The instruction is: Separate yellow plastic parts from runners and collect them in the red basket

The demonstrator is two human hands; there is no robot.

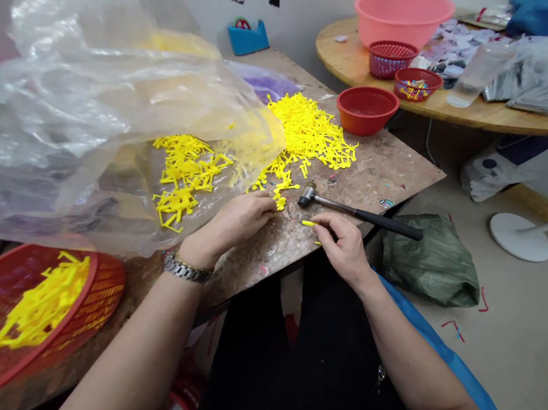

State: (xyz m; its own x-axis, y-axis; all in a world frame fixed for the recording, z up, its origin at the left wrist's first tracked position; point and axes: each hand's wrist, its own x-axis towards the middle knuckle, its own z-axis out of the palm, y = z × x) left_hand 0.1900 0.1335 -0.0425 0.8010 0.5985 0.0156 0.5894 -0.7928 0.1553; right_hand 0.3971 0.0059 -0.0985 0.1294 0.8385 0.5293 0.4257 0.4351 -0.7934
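Note:
My right hand (343, 245) pinches a small yellow plastic piece (308, 223) between thumb and forefinger, just above the table's front edge. My left hand (248, 217), with a metal watch on the wrist, rests low over the table. Its fingers are bent and pressed together, and the fingertips are hidden from me. Right beside them lie a few loose yellow pieces (280, 202). Beyond both hands spreads a large heap of yellow plastic pieces (312, 129). A hammer (353, 210) with a black handle lies by my right hand, its grip jutting past the table edge.
A big clear plastic bag (73, 115) with yellow pieces covers the left side. A red basket (108, 281) holding more pieces stands at near left. At the back are a red bowl (368, 111) and a blue tape dispenser (249, 38). A round wooden table (335, 45) stands right.

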